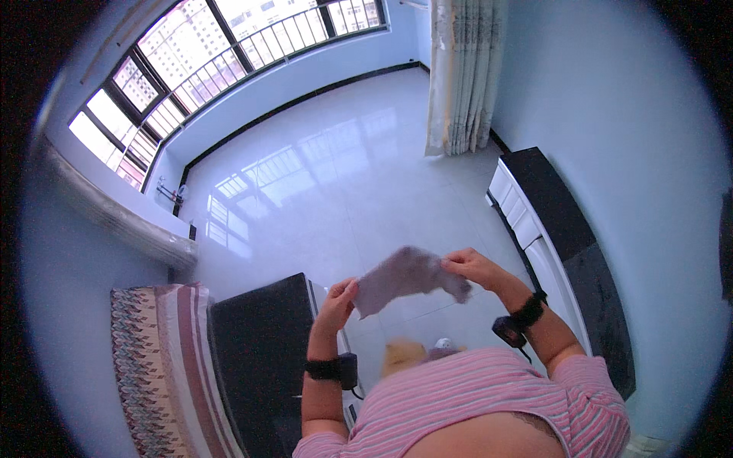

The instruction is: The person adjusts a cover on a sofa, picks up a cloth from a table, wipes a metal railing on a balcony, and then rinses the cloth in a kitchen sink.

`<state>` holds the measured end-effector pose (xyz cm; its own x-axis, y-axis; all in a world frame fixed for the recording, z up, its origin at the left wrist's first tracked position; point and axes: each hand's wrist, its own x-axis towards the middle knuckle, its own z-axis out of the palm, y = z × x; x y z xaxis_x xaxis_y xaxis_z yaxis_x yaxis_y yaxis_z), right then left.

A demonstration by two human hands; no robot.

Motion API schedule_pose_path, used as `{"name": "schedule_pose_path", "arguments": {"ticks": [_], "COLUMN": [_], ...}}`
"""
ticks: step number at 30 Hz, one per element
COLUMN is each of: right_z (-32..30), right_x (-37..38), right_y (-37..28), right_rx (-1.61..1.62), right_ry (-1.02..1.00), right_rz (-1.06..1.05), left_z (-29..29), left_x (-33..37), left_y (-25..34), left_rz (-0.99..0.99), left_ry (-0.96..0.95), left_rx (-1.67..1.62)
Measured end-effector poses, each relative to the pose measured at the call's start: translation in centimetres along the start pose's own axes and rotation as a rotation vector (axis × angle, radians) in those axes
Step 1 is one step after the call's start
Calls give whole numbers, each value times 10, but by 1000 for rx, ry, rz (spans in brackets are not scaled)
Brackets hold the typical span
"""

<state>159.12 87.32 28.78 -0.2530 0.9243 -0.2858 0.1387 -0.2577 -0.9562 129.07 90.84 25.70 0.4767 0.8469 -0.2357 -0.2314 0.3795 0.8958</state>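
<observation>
Over the tiled floor, just off the R edge of the black-topped table, you've got the grey cloth up in midair. Looks light, soft & limp, prob. not slippery or fragile; likely sags btwn holds, so pinch near opp. corners. Your L hand is clamped on its L edge, R hand on its upper R end.
</observation>
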Motion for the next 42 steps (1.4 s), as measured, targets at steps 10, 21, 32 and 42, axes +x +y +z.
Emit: {"name": "schedule_pose_path", "arguments": {"ticks": [10,21,32,42], "right_z": [47,-13,-143,-261], "right_x": [240,421,551,650], "right_y": [-83,-83,-142,-159], "right_rx": [202,499,379,353], "right_ry": [-226,10,-202,-133], "right_rz": [3,191,-21,-27], "left_z": [-94,-170,-180,-154], "left_x": [168,342,556,697], "left_y": [82,162,188,221], "left_rz": [34,-46,11,-130], "left_ry": [-349,-368,-277,-347], "left_rx": [79,22,225,196]}}
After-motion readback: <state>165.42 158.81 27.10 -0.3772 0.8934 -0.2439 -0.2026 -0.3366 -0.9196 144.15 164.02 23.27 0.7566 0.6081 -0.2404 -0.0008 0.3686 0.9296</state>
